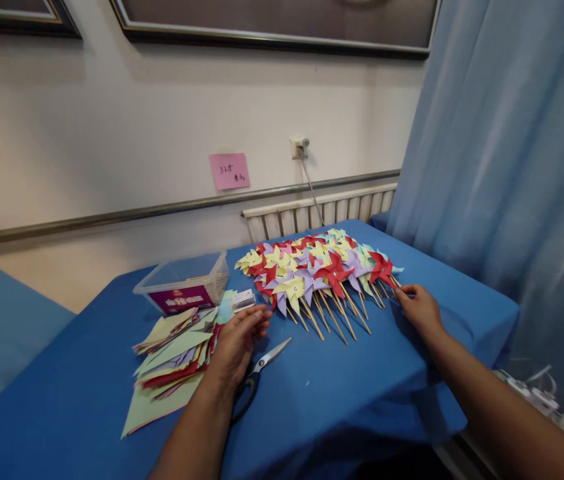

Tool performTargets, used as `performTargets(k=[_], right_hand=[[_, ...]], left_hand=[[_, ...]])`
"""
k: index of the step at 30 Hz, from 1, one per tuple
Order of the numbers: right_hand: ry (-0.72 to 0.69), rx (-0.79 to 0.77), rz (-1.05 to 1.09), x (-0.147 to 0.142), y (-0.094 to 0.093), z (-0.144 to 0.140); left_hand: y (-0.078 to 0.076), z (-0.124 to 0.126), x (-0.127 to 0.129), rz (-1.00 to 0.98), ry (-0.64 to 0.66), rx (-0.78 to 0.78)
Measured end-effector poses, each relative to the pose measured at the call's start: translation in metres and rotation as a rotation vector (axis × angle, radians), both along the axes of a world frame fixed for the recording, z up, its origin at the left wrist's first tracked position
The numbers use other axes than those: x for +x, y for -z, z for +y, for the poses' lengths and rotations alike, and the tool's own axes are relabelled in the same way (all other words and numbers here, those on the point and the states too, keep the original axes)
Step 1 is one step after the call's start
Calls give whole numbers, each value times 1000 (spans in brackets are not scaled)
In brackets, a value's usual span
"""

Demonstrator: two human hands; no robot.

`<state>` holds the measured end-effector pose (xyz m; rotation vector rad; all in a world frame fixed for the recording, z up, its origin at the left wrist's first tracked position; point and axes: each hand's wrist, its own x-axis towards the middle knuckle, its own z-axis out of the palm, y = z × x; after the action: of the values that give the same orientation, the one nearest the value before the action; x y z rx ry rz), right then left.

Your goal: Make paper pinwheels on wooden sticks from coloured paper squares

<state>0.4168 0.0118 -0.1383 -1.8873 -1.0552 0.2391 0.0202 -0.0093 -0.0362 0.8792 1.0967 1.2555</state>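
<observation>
The left hand (236, 343) and right hand (419, 308), fingers loosely apart and gripping nothing, are bracketing the heap of red, yellow and purple paper pinwheels on wooden sticks (319, 273) lying on the blue-covered counter (342, 393), as if hemming it in.

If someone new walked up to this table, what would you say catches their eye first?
First, the heap of paper pinwheels in red, yellow, purple and teal, spread on wooden sticks across the far middle of the blue table. The left hand and right hand rest at either end of its near edge. To the left lie a stack of cut coloured paper, scissors beside the left hand, and a clear plastic box behind.
</observation>
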Motion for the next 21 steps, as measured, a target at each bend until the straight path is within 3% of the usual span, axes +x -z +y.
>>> performTargets(k=[8,16,21], right_hand=[[53,31,51,3,1,0],[69,-16,45,13,-3,4],[61,-45,39,17,-5,0]], left_hand=[[10,3,0,117,-9,52],[20,5,2,258,-100,213],[27,2,-1,297,-139,234]])
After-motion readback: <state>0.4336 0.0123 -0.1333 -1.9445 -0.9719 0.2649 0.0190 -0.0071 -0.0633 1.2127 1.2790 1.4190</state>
